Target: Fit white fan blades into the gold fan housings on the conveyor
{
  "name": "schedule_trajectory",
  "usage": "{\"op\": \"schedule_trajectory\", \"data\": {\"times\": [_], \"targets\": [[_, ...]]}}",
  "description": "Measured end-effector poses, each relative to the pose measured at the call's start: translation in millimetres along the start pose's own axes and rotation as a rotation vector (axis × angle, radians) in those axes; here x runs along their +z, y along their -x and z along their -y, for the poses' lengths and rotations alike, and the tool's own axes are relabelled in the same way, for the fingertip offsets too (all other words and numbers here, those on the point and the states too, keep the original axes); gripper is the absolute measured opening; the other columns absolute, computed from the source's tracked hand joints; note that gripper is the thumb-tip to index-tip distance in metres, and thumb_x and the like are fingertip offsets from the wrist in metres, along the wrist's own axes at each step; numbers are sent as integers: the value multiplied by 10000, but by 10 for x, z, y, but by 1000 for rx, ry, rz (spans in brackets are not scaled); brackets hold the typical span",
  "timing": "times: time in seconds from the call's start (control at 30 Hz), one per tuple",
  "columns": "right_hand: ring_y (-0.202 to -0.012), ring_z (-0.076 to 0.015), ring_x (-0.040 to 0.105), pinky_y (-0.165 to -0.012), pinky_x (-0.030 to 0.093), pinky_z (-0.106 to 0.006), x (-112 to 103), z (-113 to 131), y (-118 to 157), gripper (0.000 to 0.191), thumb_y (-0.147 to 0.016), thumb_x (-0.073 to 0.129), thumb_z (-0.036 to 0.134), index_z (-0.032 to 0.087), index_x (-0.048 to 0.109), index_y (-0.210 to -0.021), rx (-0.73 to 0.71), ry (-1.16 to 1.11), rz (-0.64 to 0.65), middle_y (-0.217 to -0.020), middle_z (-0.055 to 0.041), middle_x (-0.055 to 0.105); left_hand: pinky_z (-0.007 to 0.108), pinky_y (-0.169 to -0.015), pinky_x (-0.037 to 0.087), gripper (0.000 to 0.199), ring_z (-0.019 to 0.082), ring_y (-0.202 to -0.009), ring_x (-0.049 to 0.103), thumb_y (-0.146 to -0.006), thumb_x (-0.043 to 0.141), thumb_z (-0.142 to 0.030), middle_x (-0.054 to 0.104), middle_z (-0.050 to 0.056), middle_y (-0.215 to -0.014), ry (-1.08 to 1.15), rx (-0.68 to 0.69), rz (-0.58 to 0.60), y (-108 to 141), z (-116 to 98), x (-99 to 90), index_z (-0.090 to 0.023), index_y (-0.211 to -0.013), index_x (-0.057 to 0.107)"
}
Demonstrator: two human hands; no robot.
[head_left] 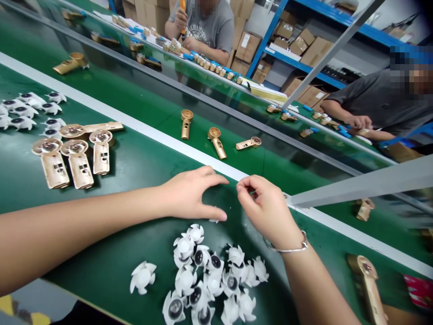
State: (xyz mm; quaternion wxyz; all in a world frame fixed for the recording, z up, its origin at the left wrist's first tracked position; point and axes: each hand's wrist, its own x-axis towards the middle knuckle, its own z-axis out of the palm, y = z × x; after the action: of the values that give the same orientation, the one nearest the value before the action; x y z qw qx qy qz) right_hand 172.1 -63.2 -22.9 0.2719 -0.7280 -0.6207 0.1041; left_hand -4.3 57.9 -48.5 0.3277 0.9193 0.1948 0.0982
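Observation:
My left hand [192, 193] is over the green table [142, 169], thumb and fingers apart, holding nothing. Facing it, my right hand [264, 203] has its thumb and fingertips curled together; whatever it may pinch is too small to make out. A silver bracelet [291, 249] circles my right wrist. Below both hands lies a loose pile of white fan blades [213, 280], some with dark round hubs showing. One white fan blade [142, 277] sits apart to the left of the pile. A bit of something white shows under my left thumb.
Gold fan housings [81, 169] and more white fan blades [20, 110] lie at the left. Other gold housings [216, 142] rest on the green belt [152, 108] beyond a white rail. A grey metal post [365, 180] slants in at right. Two people work across the line.

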Motion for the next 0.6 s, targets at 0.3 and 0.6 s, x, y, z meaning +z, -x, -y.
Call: {"op": "schedule_trajectory", "data": {"times": [0.3, 0.6], "targets": [[-557, -95, 498, -517, 421, -215, 8, 120, 186, 147, -905, 524, 210, 216, 609, -786, 69, -201, 262, -709, 34, 580, 291, -651, 448, 678, 231, -839, 660, -607, 762, -688, 653, 25, -981, -132, 111, 223, 77, -61, -77, -235, -1103, 669], [-682, -118, 539, -617, 415, -245, 178, 96, 227, 146, -903, 520, 159, 209, 603, -794, 10, -212, 283, -779, 11, 589, 253, -669, 445, 598, 186, -826, 620, -683, 798, -537, 654, 55, -993, 18, 121, 224, -4, 86, -81, -178, -1150, 695]]}}
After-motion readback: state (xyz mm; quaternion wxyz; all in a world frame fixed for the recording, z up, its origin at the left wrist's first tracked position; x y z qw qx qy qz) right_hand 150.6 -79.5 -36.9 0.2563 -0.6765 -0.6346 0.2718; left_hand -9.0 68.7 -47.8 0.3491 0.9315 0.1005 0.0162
